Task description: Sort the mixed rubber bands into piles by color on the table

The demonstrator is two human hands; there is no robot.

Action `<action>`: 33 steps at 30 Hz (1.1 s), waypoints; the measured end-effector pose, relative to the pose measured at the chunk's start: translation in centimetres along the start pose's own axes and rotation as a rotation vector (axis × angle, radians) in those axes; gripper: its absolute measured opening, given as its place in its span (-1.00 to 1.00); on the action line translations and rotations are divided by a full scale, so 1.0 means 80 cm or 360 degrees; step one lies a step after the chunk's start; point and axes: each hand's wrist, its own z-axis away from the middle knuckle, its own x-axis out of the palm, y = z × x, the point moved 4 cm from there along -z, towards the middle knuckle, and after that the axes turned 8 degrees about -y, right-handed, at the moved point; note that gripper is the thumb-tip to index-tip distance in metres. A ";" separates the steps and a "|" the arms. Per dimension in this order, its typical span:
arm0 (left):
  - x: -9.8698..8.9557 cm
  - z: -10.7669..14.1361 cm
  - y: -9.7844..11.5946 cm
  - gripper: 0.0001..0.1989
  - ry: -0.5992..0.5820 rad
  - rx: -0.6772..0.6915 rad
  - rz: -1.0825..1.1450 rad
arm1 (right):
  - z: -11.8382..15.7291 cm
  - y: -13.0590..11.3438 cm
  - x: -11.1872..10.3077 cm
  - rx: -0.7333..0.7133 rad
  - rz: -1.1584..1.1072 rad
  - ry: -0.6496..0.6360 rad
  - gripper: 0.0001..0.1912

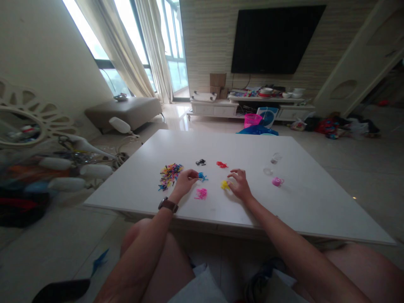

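On the white table lies a mixed multicoloured pile of small strips (170,174). Beside its right edge is my left hand (186,182), fingers pinched on a small pale yellowish piece next to the blue pile (203,177). My right hand (239,183) has its fingers apart at the right side of the yellow pile (224,184); nothing shows between them. A black pile (201,162) and a red pile (221,164) sit farther back. Nearer the front edge is a pink pile (201,193).
Toward the table's right stand a clear container (275,158), a clear round piece (268,171) and a small pink object (277,182). Beyond the white table (303,206) are a pink basket (252,120) and a low cabinet (214,109).
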 end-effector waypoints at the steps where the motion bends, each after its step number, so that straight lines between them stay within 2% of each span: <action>1: 0.012 0.001 0.006 -0.90 -0.0003 0.0025 0.0025 | 0.001 -0.007 0.001 -0.0081 0.0013 -0.0086 -0.82; 4: 0.043 0.003 0.021 -0.87 -0.0003 0.0104 0.0104 | 0.006 -0.025 0.003 -0.0293 0.0066 -0.0298 -0.73; 9: 0.067 0.006 0.031 -0.83 -0.0012 0.0141 0.0162 | 0.010 -0.032 0.005 -0.0355 0.0159 -0.0380 -0.60; 14: 0.074 0.005 0.037 -0.82 0.0007 0.0148 0.0157 | 0.010 -0.038 0.008 -0.0466 0.0179 -0.0498 -0.52; 22: 0.084 0.002 0.039 -0.86 0.0000 0.0224 0.0125 | 0.011 -0.038 0.012 -0.0484 0.0194 -0.0511 -0.47; 33: 0.081 0.005 0.037 -0.88 0.0053 0.0291 0.0092 | 0.008 -0.041 0.010 -0.0531 0.0201 -0.0482 -0.46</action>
